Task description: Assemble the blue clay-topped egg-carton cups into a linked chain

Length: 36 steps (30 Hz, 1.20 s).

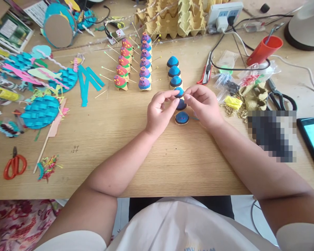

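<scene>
A row of egg-carton cups [174,71] capped with blue clay and edged in black runs away from me at the table's middle. Two tiny dark reddish dots mark the nearest blue cap [181,117]. Over the middle of this row, my left hand [159,111] has thumb and forefinger brought together. My right hand [205,106] faces it, its thumb and fingertips pinched close to the left fingertips. Whatever lies between either set of fingers is too small to make out. The hands partly cover the caps beneath them.
To the left stand a purple-blue caterpillar [144,63] and a red-green caterpillar [124,62] with pins sticking out. Orange-handled scissors [15,166] lie at left. A utility knife [206,69], red cup [264,50], black scissors [277,96] and phone [312,139] are at right.
</scene>
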Each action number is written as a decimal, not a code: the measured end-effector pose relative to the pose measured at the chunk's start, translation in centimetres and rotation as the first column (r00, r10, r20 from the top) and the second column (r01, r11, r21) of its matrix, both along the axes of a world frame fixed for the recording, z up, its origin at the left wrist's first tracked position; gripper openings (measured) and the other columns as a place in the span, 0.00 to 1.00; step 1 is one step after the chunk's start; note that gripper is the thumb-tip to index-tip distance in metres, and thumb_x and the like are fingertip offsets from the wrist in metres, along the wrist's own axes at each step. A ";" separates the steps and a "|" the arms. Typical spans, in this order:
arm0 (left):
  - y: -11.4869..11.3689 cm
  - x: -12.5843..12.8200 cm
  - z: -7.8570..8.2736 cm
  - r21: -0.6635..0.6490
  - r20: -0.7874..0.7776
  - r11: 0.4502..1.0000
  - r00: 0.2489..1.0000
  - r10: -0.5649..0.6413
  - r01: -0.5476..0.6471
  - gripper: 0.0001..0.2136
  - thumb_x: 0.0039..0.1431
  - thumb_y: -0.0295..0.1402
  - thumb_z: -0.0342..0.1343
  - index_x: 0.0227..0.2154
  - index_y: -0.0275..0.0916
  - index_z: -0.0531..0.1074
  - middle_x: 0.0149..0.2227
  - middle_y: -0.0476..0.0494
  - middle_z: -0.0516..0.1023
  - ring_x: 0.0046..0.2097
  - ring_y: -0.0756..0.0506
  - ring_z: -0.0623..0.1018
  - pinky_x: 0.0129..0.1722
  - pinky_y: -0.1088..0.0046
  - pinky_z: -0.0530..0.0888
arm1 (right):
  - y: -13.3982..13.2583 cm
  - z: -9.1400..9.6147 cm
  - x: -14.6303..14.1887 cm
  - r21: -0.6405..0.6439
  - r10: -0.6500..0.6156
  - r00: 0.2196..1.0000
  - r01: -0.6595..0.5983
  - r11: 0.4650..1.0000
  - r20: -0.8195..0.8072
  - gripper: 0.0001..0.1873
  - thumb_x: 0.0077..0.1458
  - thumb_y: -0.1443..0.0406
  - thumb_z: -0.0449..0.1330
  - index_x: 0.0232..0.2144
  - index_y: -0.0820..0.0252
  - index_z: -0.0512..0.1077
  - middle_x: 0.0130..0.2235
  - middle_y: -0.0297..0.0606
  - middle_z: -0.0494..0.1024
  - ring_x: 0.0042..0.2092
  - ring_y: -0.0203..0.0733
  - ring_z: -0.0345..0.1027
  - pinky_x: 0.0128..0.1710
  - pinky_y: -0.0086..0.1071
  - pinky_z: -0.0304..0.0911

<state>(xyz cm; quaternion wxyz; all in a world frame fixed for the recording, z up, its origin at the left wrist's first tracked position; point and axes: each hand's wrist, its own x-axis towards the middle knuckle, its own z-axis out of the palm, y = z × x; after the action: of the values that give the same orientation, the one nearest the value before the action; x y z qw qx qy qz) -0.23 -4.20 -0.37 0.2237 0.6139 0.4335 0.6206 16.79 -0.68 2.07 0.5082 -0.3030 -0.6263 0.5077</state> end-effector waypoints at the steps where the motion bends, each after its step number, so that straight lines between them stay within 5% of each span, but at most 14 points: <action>1: 0.1 0.0 -0.2 -0.016 0.018 1.000 1.000 0.014 -0.013 0.13 0.67 0.48 0.64 0.48 0.49 0.82 0.43 0.47 0.85 0.44 0.49 0.82 0.47 0.70 0.78 | 0.1 -0.1 0.0 0.005 -0.015 1.000 0.015 1.000 -0.005 0.23 0.57 0.43 0.71 0.34 0.54 0.74 0.32 0.32 0.75 0.34 0.36 0.68 0.37 0.33 0.70; 9: 0.7 -0.3 -1.4 -0.089 0.084 0.991 0.991 0.104 -0.097 0.17 0.66 0.55 0.61 0.45 0.48 0.81 0.41 0.48 0.83 0.41 0.50 0.81 0.41 0.74 0.78 | -0.1 0.1 0.2 0.022 -0.102 0.992 0.100 0.995 0.079 0.26 0.64 0.41 0.63 0.28 0.54 0.71 0.28 0.33 0.72 0.32 0.38 0.68 0.36 0.35 0.70; 18: 0.8 -0.4 -1.9 -0.124 0.033 0.987 0.994 0.109 -0.104 0.20 0.69 0.57 0.57 0.48 0.49 0.80 0.43 0.47 0.82 0.45 0.48 0.83 0.44 0.71 0.79 | 0.4 -0.1 0.1 0.026 -0.161 0.982 0.159 0.987 0.098 0.26 0.57 0.39 0.67 0.34 0.53 0.79 0.36 0.36 0.79 0.40 0.40 0.74 0.33 0.33 0.67; 28: 0.6 -0.1 -1.4 -0.147 0.107 0.985 0.988 0.107 -0.091 0.18 0.66 0.56 0.61 0.45 0.48 0.81 0.44 0.47 0.84 0.44 0.49 0.82 0.43 0.71 0.78 | 0.5 -0.3 0.5 -0.031 -0.196 0.974 0.201 0.979 0.111 0.34 0.62 0.36 0.60 0.20 0.55 0.75 0.17 0.30 0.61 0.21 0.33 0.58 0.22 0.33 0.54; 36: 0.6 -0.1 -1.4 -0.114 0.063 0.989 0.993 0.101 -0.093 0.16 0.69 0.53 0.59 0.46 0.48 0.80 0.46 0.46 0.85 0.44 0.49 0.82 0.44 0.71 0.79 | 1.1 -0.7 0.3 -0.028 -0.167 0.986 0.167 0.986 0.020 0.27 0.52 0.37 0.70 0.34 0.53 0.81 0.30 0.34 0.77 0.32 0.36 0.70 0.28 0.31 0.63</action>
<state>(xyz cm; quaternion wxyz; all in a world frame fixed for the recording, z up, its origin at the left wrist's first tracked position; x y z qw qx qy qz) -0.30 -3.64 -1.73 0.2418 0.5570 0.4885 0.6266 17.14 0.43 1.36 0.5387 -0.3663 -0.5958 0.4697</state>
